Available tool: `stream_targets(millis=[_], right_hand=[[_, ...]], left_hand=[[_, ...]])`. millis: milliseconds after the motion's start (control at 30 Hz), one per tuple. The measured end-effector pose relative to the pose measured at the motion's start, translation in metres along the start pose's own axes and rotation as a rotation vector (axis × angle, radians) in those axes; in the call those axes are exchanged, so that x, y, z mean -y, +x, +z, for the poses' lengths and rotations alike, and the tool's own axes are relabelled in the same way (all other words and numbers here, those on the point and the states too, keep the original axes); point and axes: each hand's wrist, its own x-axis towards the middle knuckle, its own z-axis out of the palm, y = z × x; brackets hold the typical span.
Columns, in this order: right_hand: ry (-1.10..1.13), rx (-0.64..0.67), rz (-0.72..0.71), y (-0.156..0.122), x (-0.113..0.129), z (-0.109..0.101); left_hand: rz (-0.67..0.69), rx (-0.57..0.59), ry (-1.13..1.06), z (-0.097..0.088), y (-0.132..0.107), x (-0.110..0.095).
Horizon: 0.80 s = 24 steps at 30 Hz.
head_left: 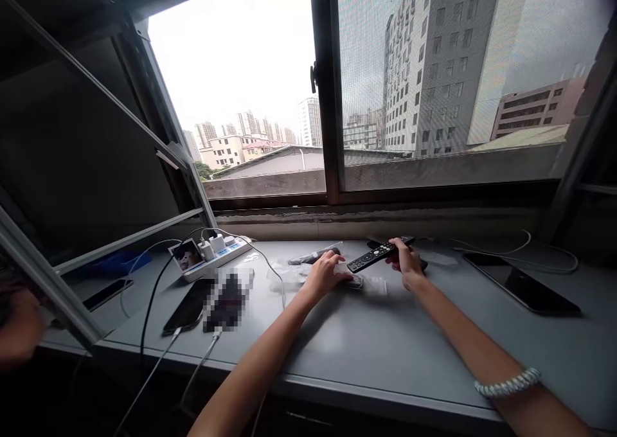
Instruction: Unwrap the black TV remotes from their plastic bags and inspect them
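My right hand is closed around the far end of a black remote control with many small buttons, held tilted above the desk. My left hand is low over the desk, left of the remote's near end, with its fingers curled. Beside its thumb lies a small dark item in clear plastic; what the fingers hold, if anything, is hidden. Behind the left hand, another dark long item rests in a clear plastic bag. A further dark object shows partly beneath my right hand.
A white power strip with plugs sits at the back left. Two phones, one dark and one blurred, lie charging on cables. At right is a black tablet-like device. Metal shelf posts and another person's hand are at left.
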Motion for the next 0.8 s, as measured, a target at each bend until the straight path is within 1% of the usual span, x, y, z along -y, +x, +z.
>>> stream_targets(millis=[100,233,400,600,800], right_hand=[[0.063,-0.012,-0.043,-0.003,0.001,0.001],[0.084,-0.014,-0.102,-0.006,0.003,0.002],[0.085,-0.001,-0.112,-0.010,0.008,0.001],[0.069,0.009,-0.164,-0.013,0.011,0.002],[0.106,0.038,-0.125,-0.011,0.011,0.002]], left_hand=[[0.002,0.015,-0.009,0.000,0.000,0.002],[0.028,0.040,0.027,0.000,0.001,0.005],[0.090,0.048,0.118,0.000,0.000,0.003],[0.077,0.042,0.187,0.000,0.000,-0.001],[0.060,0.041,0.193,-0.003,0.001,-0.001]])
